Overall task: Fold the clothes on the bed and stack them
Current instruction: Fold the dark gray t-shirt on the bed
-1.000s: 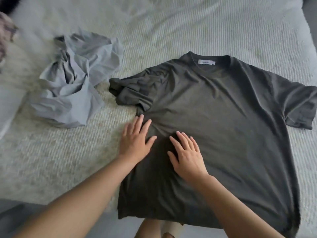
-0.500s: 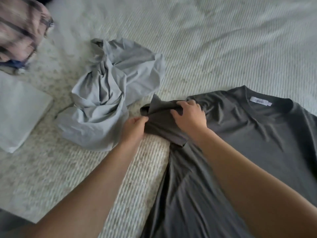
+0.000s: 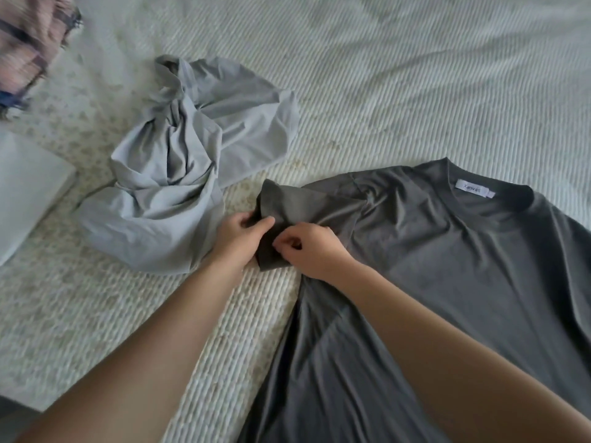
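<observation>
Dark grey tee (image 3: 447, 282): lies front-up on the bed (image 3: 415, 91), collar and label toward the far side; hem end nearest the camera, partly under the forearms
Hands: left hand (image 3: 238, 238) pinches the outer edge of the bunched sleeve (image 3: 297, 212), thumb on top; right hand (image 3: 311, 249) pinches the same sleeve just beside it, fingers curled round the cloth; both are grasping, neither released
Step in hand: judged to be straightening the crumpled sleeve so the tee lies flat before any fold
Doing it well: draw the sleeve edge outward and away from the body of the tee; keep both pinches on the hem of the sleeve and not on the doubled layer beneath; lay it down flat, then smooth the shoulder creases toward the cuff; avoid dragging the whole tee sideways across the ribbed cover
Risk: thin, slippery-looking cloth may fold back on itself once let go; pulling too far could push the sleeve into the neighbouring heap
Light grey garment (image 3: 192, 193): crumpled heap just beyond the left hand, near the sleeve; not yet folded
Pale folded piece (image 3: 28, 193): at the left edge, well apart
Plaid cloth (image 3: 32, 43): far left corner, blurred
</observation>
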